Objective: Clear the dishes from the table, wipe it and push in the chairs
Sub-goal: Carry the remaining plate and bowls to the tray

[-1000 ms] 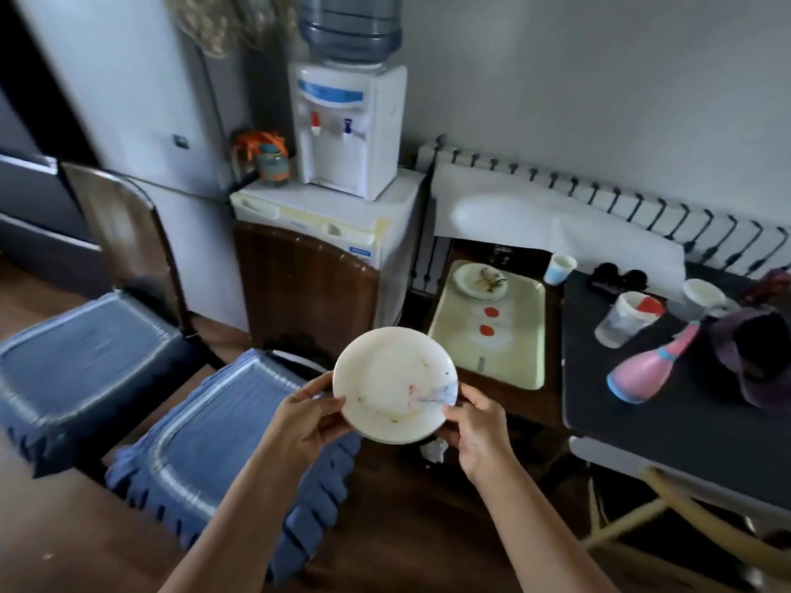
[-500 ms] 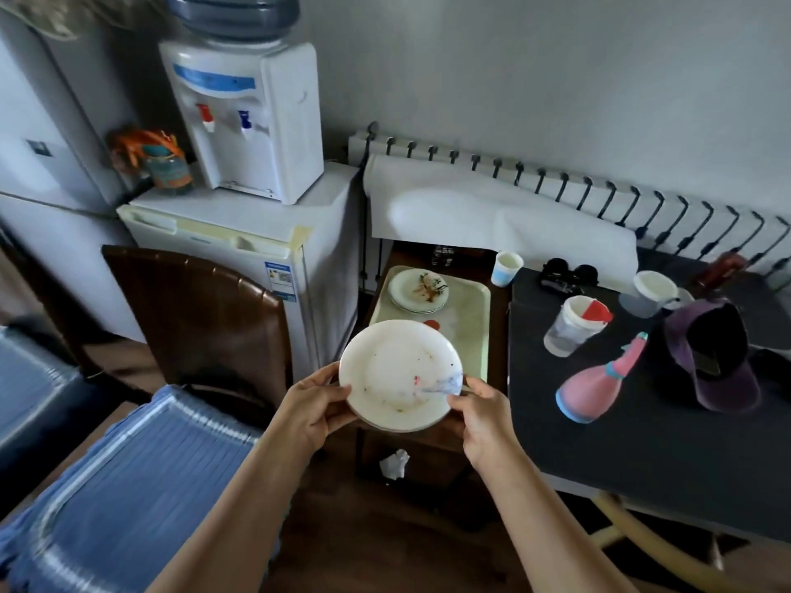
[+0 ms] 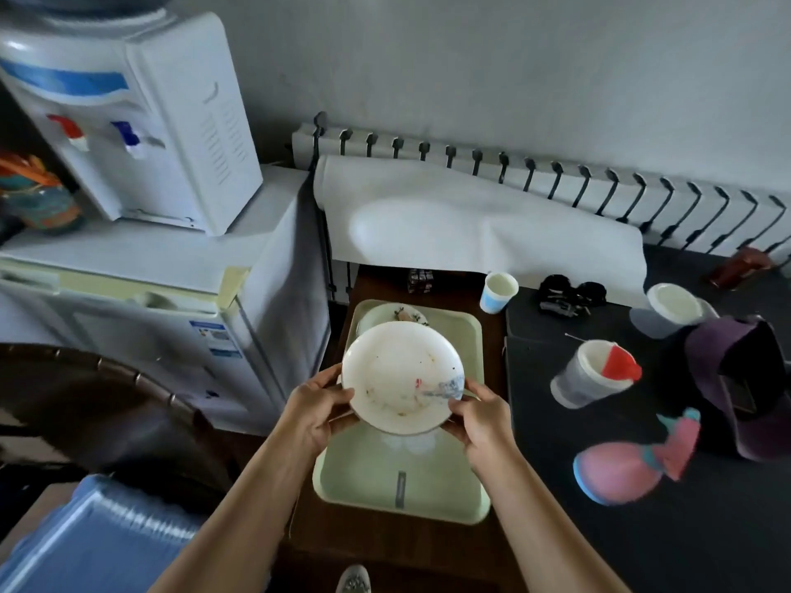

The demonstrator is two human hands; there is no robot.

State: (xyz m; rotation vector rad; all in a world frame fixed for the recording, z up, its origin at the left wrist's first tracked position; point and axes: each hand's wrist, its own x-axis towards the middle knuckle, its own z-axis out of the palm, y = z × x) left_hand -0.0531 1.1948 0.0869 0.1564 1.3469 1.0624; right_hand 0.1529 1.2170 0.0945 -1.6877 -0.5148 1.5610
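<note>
I hold a dirty white plate [image 3: 400, 374] with both hands above a pale green tray [image 3: 385, 481]. My left hand [image 3: 319, 410] grips its left rim and my right hand [image 3: 481, 417] grips its right rim, by the blue and red pattern. The tray lies on a small dark wooden stand. A second dirty plate [image 3: 396, 314] with food scraps sits at the tray's far end, mostly hidden behind the held plate. The black table [image 3: 642, 528] stands to the right. A chair with a brown back [image 3: 111, 404] and blue cushion [image 3: 98, 545] is at the lower left.
On the black table are a pink spray bottle [image 3: 629, 464], a plastic cup with a red lid [image 3: 593, 374], a white cup [image 3: 674, 303], a purple cap [image 3: 744, 378] and sunglasses [image 3: 571, 293]. A paper cup [image 3: 496, 292] stands beyond the tray. A fridge [image 3: 150, 318] with a water dispenser [image 3: 128, 122] is at left.
I have stepped closer to the stand. The plate in both hands has moved from beside the chairs to over the green tray, now covering the far plate.
</note>
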